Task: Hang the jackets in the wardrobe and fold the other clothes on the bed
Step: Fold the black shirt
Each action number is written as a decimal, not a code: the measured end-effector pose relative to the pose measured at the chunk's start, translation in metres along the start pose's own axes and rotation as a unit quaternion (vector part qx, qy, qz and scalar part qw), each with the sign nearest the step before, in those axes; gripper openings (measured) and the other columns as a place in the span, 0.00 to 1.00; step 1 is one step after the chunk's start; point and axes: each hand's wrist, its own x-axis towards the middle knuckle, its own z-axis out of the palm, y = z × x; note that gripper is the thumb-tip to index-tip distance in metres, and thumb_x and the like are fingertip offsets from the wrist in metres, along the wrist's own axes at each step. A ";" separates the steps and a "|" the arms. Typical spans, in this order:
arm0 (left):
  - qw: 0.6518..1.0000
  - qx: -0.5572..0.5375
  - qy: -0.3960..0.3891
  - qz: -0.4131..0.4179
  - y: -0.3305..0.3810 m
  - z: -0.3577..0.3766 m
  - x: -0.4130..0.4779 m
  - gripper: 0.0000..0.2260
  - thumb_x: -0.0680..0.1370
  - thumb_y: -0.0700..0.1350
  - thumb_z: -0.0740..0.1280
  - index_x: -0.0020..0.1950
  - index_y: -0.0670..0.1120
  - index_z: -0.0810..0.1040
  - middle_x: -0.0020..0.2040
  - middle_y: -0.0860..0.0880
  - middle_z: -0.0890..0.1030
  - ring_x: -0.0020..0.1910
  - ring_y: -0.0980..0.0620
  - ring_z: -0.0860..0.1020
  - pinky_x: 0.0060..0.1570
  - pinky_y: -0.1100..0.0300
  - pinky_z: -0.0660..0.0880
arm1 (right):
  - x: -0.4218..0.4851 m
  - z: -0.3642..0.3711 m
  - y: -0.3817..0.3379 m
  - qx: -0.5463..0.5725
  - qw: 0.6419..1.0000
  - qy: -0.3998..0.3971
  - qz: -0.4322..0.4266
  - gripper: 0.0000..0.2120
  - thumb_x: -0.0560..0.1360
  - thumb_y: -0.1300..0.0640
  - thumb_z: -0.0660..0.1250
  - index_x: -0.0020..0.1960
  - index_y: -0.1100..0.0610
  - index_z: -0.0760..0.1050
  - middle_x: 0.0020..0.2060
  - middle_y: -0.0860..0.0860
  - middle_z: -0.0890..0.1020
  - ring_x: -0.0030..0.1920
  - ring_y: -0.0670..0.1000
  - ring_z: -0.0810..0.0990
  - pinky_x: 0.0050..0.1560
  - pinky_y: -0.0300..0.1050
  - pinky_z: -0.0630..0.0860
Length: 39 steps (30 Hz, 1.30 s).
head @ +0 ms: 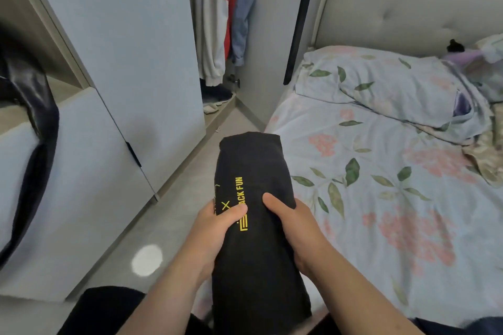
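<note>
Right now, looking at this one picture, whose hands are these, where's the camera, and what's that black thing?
No machine here: a person wears a camera on the head, so this single picture looks down at their own arms. The left hand and right hand both grip a folded black garment with yellow lettering, by the edge of a bed with a floral sheet. A floral pillow lies at its head. Beyond, jackets hang in an open wardrobe.
</note>
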 end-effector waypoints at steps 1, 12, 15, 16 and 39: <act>1.000 0.001 -0.001 -0.006 -0.002 0.002 0.006 0.15 0.68 0.54 0.75 0.54 0.55 0.81 0.47 0.51 0.86 0.45 0.50 0.85 0.41 0.54 0.81 | 0.005 -0.002 0.001 -0.004 1.000 0.008 -0.003 0.15 0.72 0.44 0.71 0.56 0.48 0.82 0.50 0.47 0.86 0.50 0.50 0.86 0.55 0.53 0.81; 0.992 -0.004 -0.008 -0.127 0.010 0.004 0.129 0.13 0.63 0.51 0.73 0.47 0.57 0.83 0.44 0.51 0.86 0.43 0.50 0.85 0.45 0.49 0.82 | 0.117 -0.008 0.012 0.026 0.989 0.084 0.120 0.18 0.67 0.45 0.76 0.56 0.45 0.82 0.55 0.51 0.85 0.55 0.54 0.84 0.56 0.55 0.80; 0.986 0.000 -0.032 -0.166 0.021 0.005 0.148 0.12 0.65 0.50 0.73 0.48 0.55 0.83 0.46 0.49 0.86 0.45 0.48 0.85 0.47 0.49 0.81 | 0.125 -0.006 0.003 0.068 0.978 0.123 0.153 0.18 0.67 0.47 0.76 0.56 0.48 0.82 0.55 0.53 0.85 0.55 0.56 0.84 0.54 0.55 0.81; 0.983 0.005 -0.041 -0.178 0.029 0.004 0.154 0.12 0.65 0.49 0.73 0.48 0.54 0.84 0.47 0.48 0.86 0.46 0.47 0.85 0.47 0.49 0.81 | 0.128 -0.002 -0.003 0.074 0.975 0.137 0.158 0.20 0.67 0.48 0.76 0.58 0.50 0.82 0.55 0.53 0.85 0.55 0.56 0.84 0.53 0.54 0.82; 0.958 0.161 -0.237 0.026 0.538 -0.081 0.087 0.29 0.62 0.56 0.77 0.61 0.62 0.72 0.55 0.59 0.83 0.55 0.57 0.82 0.51 0.59 0.80 | 0.057 0.214 -0.459 0.078 0.989 0.122 -0.031 0.15 0.73 0.51 0.73 0.59 0.50 0.80 0.51 0.49 0.86 0.52 0.52 0.86 0.51 0.50 0.81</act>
